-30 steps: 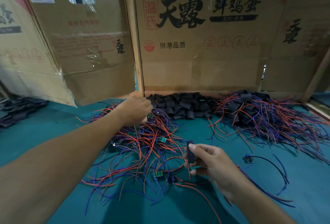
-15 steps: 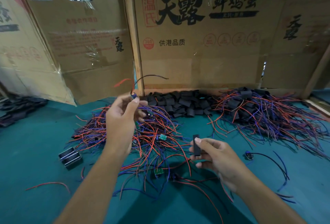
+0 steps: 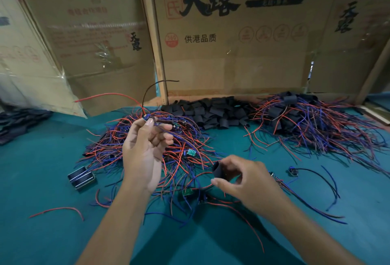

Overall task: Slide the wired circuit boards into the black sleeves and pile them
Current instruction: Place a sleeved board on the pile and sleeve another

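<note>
- Head-camera view, at the green-topped bench [image 3: 42, 180]: the person's left hand [image 3: 145, 150] pinched a small wired circuit board [image 3: 147, 117] between thumb and forefinger, held up over the tangle, its red and black leads arcing upward.
- The right hand [image 3: 242, 178] gripped one short black sleeve [image 3: 218, 169], its open mouth turned toward the board; board and sleeve were near each other but apart, so this insertion had not begun.
- Judging by the bench, the job was partly done: a heap of sleeved, wired boards [image 3: 312, 121] lay at far right, while a large loose tangle of red and blue wired boards [image 3: 168, 150] waited at centre, beside a mound of empty black sleeves [image 3: 211, 110].
- A few stray boards, one with black leads [image 3: 293, 171], sat apart at right.
- Hard to make out: how many boards the tangle held, and what the dark items at the far left edge [image 3: 19, 121] were.
- Two small dark blocks with pale edges [image 3: 81, 178] lay left of the tangle; their purpose was unclear.
- Printed cardboard cartons [image 3: 232, 53] walled off everything behind.
</note>
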Tool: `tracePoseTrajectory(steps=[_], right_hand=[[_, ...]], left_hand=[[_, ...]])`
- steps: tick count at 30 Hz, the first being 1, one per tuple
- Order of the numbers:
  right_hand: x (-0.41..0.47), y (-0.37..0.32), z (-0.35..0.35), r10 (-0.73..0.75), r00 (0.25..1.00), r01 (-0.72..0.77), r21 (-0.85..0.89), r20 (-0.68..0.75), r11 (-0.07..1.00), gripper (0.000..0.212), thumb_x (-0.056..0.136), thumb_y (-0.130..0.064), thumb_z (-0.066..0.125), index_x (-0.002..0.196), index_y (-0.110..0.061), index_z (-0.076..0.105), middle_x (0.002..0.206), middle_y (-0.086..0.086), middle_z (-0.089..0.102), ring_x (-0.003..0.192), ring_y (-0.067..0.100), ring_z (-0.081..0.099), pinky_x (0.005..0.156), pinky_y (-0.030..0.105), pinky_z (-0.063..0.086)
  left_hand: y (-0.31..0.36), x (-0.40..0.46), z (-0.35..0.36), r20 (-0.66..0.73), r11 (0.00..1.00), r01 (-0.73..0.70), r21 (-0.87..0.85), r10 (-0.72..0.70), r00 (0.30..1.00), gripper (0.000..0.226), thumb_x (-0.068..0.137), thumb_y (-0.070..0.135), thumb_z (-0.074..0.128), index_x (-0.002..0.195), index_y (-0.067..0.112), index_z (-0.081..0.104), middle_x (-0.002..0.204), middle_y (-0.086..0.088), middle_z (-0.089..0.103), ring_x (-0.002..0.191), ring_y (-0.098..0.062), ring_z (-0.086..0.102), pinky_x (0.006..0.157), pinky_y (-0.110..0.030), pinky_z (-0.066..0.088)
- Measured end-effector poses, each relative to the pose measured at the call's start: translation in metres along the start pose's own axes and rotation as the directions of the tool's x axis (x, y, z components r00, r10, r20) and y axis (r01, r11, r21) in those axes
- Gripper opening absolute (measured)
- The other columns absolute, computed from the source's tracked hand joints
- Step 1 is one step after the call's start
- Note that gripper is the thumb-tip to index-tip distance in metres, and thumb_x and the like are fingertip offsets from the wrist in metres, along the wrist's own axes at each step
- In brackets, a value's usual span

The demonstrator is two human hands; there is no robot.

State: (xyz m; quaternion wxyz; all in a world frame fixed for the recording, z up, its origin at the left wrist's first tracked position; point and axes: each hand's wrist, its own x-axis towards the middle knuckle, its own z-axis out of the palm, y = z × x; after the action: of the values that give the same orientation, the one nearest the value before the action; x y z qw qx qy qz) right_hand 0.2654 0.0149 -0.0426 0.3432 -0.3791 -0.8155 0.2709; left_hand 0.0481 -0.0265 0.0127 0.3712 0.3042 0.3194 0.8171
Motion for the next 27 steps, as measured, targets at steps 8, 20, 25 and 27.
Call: tracePoseTrajectory(steps=[8,20,25,27], right_hand=[[-0.018,-0.037,0.022,-0.094,0.968,-0.002,-0.383,-0.232,0.924,0.045,0.075,-0.068,0.047,0.083,-0.026,0.062,0.067,-0.010,0.067,0.063,0.015,0.064,0.058,0.032,0.050],[-0.014,-0.033,0.020,0.101,0.964,-0.136,-0.129,-0.247,0.982,0.040,0.073,-0.060,0.068,0.082,-0.021,0.070,0.064,-0.009,0.068,0.063,0.012,0.061,0.066,0.032,0.051],[-0.013,-0.033,0.019,0.124,0.962,-0.148,-0.083,-0.242,0.985,0.039,0.072,-0.060,0.068,0.085,-0.023,0.069,0.066,-0.010,0.068,0.064,0.011,0.060,0.067,0.031,0.051],[-0.013,-0.033,0.020,0.135,0.961,-0.156,-0.066,-0.242,0.986,0.040,0.072,-0.061,0.066,0.087,-0.024,0.069,0.067,-0.012,0.069,0.063,0.008,0.061,0.067,0.031,0.052]], left_hand=[[0.002,-0.003,0.002,0.057,0.982,-0.146,0.120,0.140,0.989,0.014,0.102,0.007,0.047,0.090,0.013,0.049,0.076,-0.016,0.067,0.060,-0.025,0.059,0.064,-0.031,0.053],[-0.003,-0.009,0.008,0.146,0.995,-0.095,0.004,0.094,0.985,0.017,0.101,0.009,0.046,0.087,0.018,0.052,0.069,-0.009,0.067,0.061,-0.020,0.062,0.062,-0.026,0.053],[-0.001,-0.010,0.009,0.120,0.999,-0.041,-0.030,0.044,0.992,0.016,0.099,0.011,0.048,0.085,0.019,0.053,0.073,-0.013,0.067,0.059,-0.021,0.058,0.060,-0.026,0.052],[-0.001,-0.011,0.009,0.115,0.999,-0.023,-0.032,0.027,0.993,0.010,0.096,0.014,0.050,0.087,0.018,0.052,0.073,-0.012,0.067,0.057,-0.020,0.057,0.059,-0.025,0.051]])
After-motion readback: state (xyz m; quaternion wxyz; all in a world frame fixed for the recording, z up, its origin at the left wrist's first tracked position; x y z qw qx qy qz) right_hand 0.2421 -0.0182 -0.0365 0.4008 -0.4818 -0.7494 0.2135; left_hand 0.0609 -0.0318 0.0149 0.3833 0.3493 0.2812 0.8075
